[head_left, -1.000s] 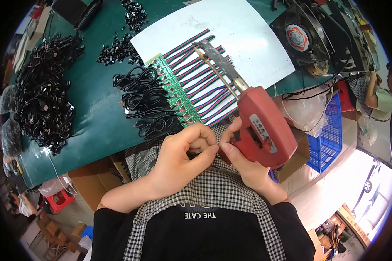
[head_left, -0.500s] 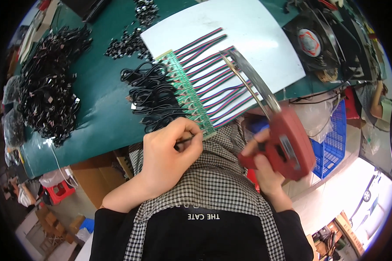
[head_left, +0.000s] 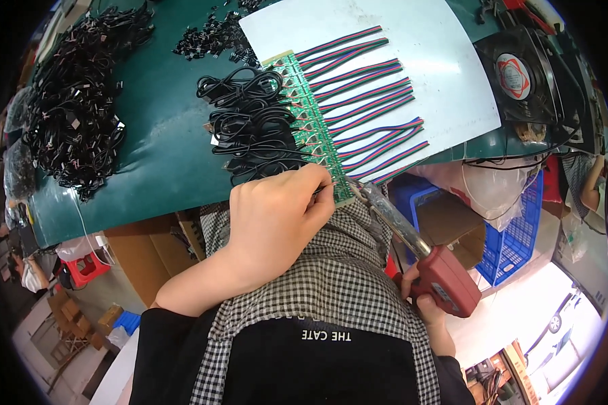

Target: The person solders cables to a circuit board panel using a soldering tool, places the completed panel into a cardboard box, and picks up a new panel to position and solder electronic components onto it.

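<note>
A strip of green circuit boards lies along the table and reaches its near edge. Flat multi-coloured ribbon wires stick out from its right side, and coiled black cables join its left side. At the near end of the strip, my left hand is closed in a pinch on a cable end, mostly hidden by the fingers. My right hand grips a red soldering gun by its handle. The gun's tip meets the near end of the boards, just right of my left fingertips.
A white sheet lies under the ribbon wires. A big heap of black cables covers the table's left, with small dark parts farther back. A fan stands at right. Below are a blue crate and a cardboard box.
The soldering gun has swung down and left, bringing its tip from above the ribbon wires to the near end of the boards. My left hand has shifted slightly right and up.
</note>
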Demonstrator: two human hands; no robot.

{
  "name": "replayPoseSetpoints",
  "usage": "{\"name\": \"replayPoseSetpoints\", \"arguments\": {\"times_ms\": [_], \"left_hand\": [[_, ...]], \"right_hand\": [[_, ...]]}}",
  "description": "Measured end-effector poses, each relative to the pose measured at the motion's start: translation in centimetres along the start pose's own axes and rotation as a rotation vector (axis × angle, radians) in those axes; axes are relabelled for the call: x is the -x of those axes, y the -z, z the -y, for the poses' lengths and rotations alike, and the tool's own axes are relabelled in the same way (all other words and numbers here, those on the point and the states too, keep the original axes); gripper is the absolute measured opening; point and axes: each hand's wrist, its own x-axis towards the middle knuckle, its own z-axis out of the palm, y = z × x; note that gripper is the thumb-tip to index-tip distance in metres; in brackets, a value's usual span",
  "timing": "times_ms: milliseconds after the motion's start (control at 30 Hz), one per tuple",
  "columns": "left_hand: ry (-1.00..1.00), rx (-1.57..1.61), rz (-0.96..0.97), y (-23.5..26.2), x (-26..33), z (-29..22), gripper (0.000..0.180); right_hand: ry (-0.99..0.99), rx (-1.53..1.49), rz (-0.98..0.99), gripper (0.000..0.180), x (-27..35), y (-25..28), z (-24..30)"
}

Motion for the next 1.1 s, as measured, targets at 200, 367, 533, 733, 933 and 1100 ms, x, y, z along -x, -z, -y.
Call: {"name": "replayPoseSetpoints", "arguments": {"times_ms": [200,367,533,733,933,1100], "left_hand": [[0.009,-0.026,0.01,0.0,-0.2,0.1,0.007],[0.014,-0.039,0.0,-0.3,-0.1,0.1,0.007],[-0.04,-0.053,-0.046,-0.5,-0.2,0.2,0.013],[-0.045,-0.062,-0.055,-0.6,-0.2,0.3,0.013],[-0.048,-0.081,-0.06,-0.6,-0.2,0.3,0.013],[-0.003,-0.107,-0.003,-0.3,-0.1,0.0,0.009]], "right_hand": [[0.135,0.337,0.024,0.061,0.8,2.0,-1.9],[0.169,0.453,0.0,0.063,1.4,2.7,-2.5],[0.186,0.436,0.016,0.064,0.8,2.0,-2.1],[0.198,0.38,-0.007,0.066,0.9,1.6,-1.9],[0.14,0.169,-0.057,0.071,0.5,0.4,-1.1],[0.066,0.118,-0.052,0.07,0.3,0.0,-0.4]]}}
